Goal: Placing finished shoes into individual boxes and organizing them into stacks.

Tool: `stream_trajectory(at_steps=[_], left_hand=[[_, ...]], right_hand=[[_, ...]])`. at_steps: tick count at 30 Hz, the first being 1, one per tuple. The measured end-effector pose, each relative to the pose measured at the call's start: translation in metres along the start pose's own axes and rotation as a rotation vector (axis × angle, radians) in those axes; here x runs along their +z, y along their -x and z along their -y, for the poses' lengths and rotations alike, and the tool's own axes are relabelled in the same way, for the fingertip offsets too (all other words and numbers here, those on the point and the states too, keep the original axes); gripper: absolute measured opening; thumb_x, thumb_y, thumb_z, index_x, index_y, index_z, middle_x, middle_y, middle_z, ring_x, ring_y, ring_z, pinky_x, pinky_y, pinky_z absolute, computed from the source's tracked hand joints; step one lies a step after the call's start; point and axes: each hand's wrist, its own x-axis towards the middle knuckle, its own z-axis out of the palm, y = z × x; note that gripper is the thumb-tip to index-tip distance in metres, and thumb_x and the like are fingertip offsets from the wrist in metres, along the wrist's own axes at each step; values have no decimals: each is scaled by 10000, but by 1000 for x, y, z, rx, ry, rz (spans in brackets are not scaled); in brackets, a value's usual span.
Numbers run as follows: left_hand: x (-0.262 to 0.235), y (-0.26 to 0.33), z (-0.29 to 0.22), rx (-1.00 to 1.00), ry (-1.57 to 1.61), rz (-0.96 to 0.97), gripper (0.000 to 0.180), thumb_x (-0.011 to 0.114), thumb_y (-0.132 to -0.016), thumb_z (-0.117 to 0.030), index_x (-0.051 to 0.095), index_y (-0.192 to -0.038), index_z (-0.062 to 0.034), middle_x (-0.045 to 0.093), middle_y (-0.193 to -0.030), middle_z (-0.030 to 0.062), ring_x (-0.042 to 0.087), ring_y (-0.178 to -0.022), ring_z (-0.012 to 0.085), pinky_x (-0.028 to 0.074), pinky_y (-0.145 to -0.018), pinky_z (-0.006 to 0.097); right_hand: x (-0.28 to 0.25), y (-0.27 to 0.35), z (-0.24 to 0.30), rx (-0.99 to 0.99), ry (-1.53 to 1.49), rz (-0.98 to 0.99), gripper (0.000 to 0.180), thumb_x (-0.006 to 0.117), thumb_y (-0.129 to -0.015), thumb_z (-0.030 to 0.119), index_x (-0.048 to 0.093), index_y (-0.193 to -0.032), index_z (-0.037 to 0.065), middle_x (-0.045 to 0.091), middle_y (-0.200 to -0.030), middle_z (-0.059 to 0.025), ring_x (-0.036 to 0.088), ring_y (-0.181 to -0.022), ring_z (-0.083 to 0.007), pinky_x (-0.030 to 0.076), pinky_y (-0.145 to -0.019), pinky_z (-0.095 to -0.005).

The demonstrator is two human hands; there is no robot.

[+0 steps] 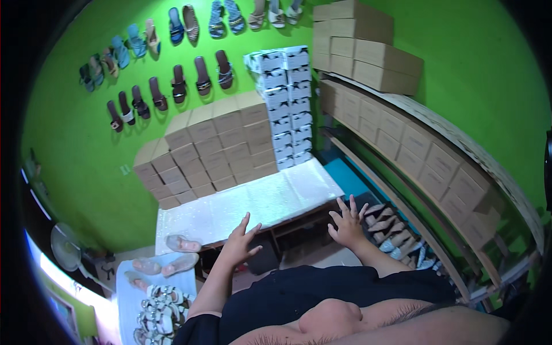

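left hand point(240, 241), right hand point(347, 222) (both spread), white table point(259, 201)

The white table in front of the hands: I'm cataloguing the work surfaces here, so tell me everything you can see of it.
The white table is a long rectangular top with a glossy, faintly speckled white covering. It runs from lower left to upper right, its far edge against stacked cardboard boxes. One pale sandal lies on its near left corner. A dark wooden frame shows under the near edge. The left hand and right hand hover open, fingers spread, at that edge; contact is unclear.
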Motion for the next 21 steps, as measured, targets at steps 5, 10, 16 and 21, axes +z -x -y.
stream_trajectory(at_steps=[5,10,16,21], left_hand=[[-20,18,72,-66,-28,-2,741,805,-766,-271,507,-1438,-185,209,-1594,266,454,-1331,461,441,-1073,449],[-30,25,115,-98,-68,-38,744,803,-761,-277,508,-1438,-185,221,-1590,268,461,-1321,466,440,-1071,448],[-16,31,159,-183,-67,-6,745,801,-761,-293,508,-1439,-195,217,-1586,284,450,-1333,465,428,-1075,465],[-17,17,195,-262,-86,34,802,785,-776,-333,435,-1483,-190,214,-1588,267,383,-1381,459,373,-1110,501]], right_hand=[[48,-53,69,-33,-106,25,349,726,-775,320,714,-1075,142,369,-1518,-142,101,-1490,-450,-8,-1071,-796],[91,-74,107,-145,-173,60,331,729,-771,316,721,-1051,141,382,-1509,-145,107,-1488,-453,-21,-1071,-794],[124,-107,104,-149,-184,184,308,733,-762,296,727,-1028,139,393,-1501,-160,113,-1486,-455,-29,-1089,-774],[161,-158,90,-150,-205,194,310,724,-772,303,727,-1033,137,388,-1508,-166,99,-1492,-450,-33,-1098,-761]])
